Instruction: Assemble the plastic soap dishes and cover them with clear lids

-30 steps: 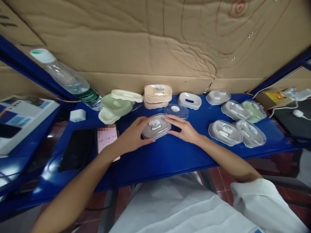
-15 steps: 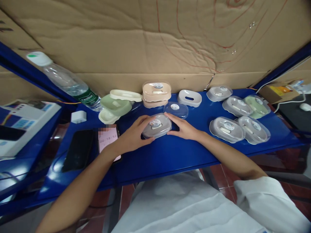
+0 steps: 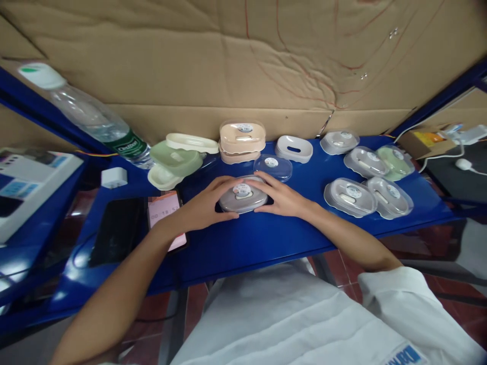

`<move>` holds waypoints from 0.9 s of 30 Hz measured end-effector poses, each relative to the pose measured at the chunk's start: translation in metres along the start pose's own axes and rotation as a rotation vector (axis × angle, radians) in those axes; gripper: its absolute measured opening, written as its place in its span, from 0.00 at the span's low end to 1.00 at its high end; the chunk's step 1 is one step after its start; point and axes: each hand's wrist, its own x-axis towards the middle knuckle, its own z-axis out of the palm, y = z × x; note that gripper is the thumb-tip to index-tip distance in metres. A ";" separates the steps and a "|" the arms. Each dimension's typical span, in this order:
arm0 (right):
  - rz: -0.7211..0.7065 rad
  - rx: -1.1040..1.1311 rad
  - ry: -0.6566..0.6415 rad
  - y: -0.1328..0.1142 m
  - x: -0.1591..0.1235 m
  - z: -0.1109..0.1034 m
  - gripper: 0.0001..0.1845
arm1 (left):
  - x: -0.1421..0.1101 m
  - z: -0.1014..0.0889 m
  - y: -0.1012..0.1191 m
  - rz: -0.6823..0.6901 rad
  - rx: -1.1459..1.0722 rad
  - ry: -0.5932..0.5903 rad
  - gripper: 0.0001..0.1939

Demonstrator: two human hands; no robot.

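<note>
A grey soap box (image 3: 243, 198) with a clear, labelled lid lies on the blue table in front of me. My left hand (image 3: 210, 204) grips its left side, fingers over the lid and thumb along the near edge. On the other side my right hand (image 3: 282, 196) is closed on it, fingertips on the lid and thumb low at the front. Just behind it are a loose clear lid (image 3: 279, 170) with a round label and a pale grey slotted tray (image 3: 293, 148). Stacked beige soap boxes (image 3: 242, 141) stand at the back.
Green and cream soap box parts (image 3: 178, 158) sit back left, near a water bottle (image 3: 102, 121) and a white charger (image 3: 114, 177). A black phone (image 3: 116, 230) and a timer phone (image 3: 164, 208) lie by my left forearm. Several lidded soap boxes (image 3: 352, 196) are grouped at right.
My right hand has come in closer over the soap box's lid, and both hands now press around it. The whole view has shifted slightly.
</note>
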 end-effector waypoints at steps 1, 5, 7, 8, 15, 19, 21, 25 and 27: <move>0.015 -0.029 0.009 -0.004 -0.003 -0.006 0.45 | 0.000 0.001 0.000 0.018 0.012 0.018 0.51; 0.112 -0.135 0.088 -0.018 -0.022 -0.061 0.43 | -0.001 0.001 0.004 0.039 0.198 0.160 0.50; 0.191 -0.186 0.108 -0.017 -0.038 -0.098 0.43 | -0.002 -0.004 0.007 0.000 0.366 0.238 0.40; 0.218 -0.214 0.100 -0.013 -0.048 -0.116 0.42 | -0.002 -0.008 0.008 -0.028 0.446 0.281 0.35; 0.554 -0.204 0.050 0.039 -0.104 -0.172 0.37 | -0.009 -0.036 0.005 -0.336 0.641 0.570 0.22; 0.668 -0.228 0.022 0.062 -0.106 -0.170 0.37 | -0.010 -0.041 -0.013 -0.350 0.666 0.637 0.19; 0.641 -0.298 0.007 0.072 -0.104 -0.169 0.37 | -0.009 -0.044 -0.020 -0.342 0.642 0.647 0.16; 0.631 -0.406 0.016 0.084 -0.100 -0.168 0.35 | -0.005 -0.047 -0.016 -0.330 0.598 0.683 0.13; 0.646 -0.450 0.040 0.082 -0.097 -0.166 0.35 | -0.005 -0.045 -0.005 -0.266 0.591 0.662 0.13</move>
